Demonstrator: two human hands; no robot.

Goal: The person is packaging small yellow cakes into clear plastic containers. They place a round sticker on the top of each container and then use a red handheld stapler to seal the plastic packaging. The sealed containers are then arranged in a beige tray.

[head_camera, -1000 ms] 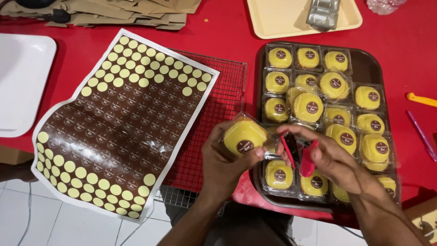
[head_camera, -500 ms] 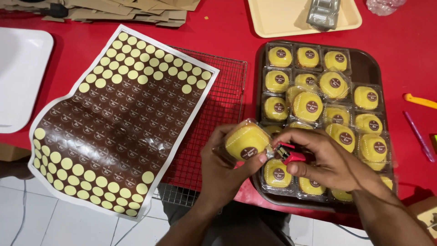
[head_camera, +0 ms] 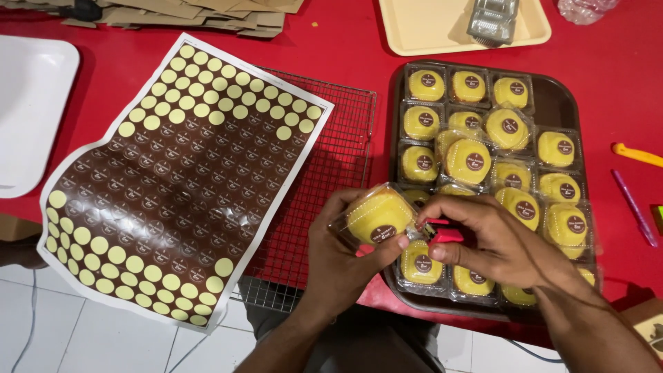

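Head view, hands: the left hand point(head_camera: 345, 252) has its grip closed around a clear plastic cake box point(head_camera: 376, 217) with a yellow cake inside and a round brown sticker on the lid; the box is tilted and held just above the near edge of the brown tray point(head_camera: 563, 103).
Head view, right hand: the right hand point(head_camera: 494, 242) has its grip closed on a small red stapler point(head_camera: 442, 231), whose nose touches the right edge of the held box.
Head view, step in hand: by the look of it, the box edge is being stapled shut; whether the staple is in cannot be told.
Head view, done: the tray holds many like boxed cakes point(head_camera: 469, 160), each with a brown sticker on top, some stacked on others. The sticker sheet point(head_camera: 179, 186) shows bare brown gaps over most of its middle, so most stickers seem used.
Head view, left: yellow stickers remain along the sheet's edges and top. Which boxes on the tray are already stapled is too small to tell.
Head view, around: the sheet lies partly over a wire cooling rack point(head_camera: 331, 173) on the red bench point(head_camera: 345, 48). A cream tray point(head_camera: 414, 27) lies beyond, a white tray point(head_camera: 27, 103) at the far left, flat cardboard point(head_camera: 193, 14) at the top, and a purple pen point(head_camera: 632, 207) to the right.
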